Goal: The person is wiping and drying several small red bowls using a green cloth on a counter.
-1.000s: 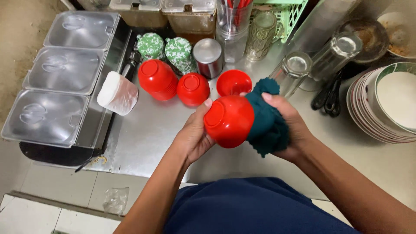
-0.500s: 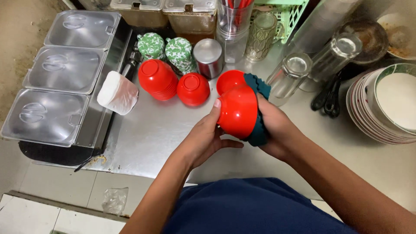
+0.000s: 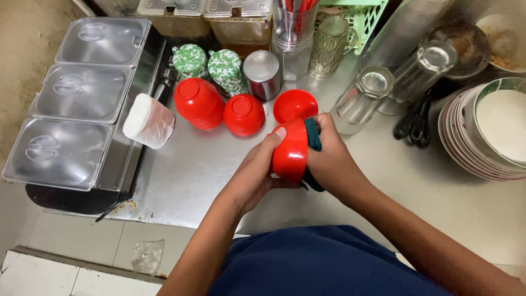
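Observation:
My left hand (image 3: pixel 255 172) grips a red plastic bowl (image 3: pixel 290 152) turned on its side above the steel counter (image 3: pixel 186 175). My right hand (image 3: pixel 331 161) presses a dark teal cloth (image 3: pixel 313 137) against the bowl's inner side, and most of the cloth is hidden behind the bowl. Just beyond stands another red bowl (image 3: pixel 296 104) upright. Two more red bowls (image 3: pixel 198 101) (image 3: pixel 244 114) lie upside down to its left.
Three lidded steel trays (image 3: pixel 82 93) line the left. A white tub (image 3: pixel 149 121), two green patterned cups (image 3: pixel 211 63), a steel tin (image 3: pixel 261 74), a utensil holder (image 3: pixel 293 33) and several glasses (image 3: pixel 361 98) stand behind. Stacked plates (image 3: pixel 493 131) sit at right.
The bowl has turned from facing me bottom-up to edge-on, and my right hand with the cloth has moved inside it, so less cloth shows.

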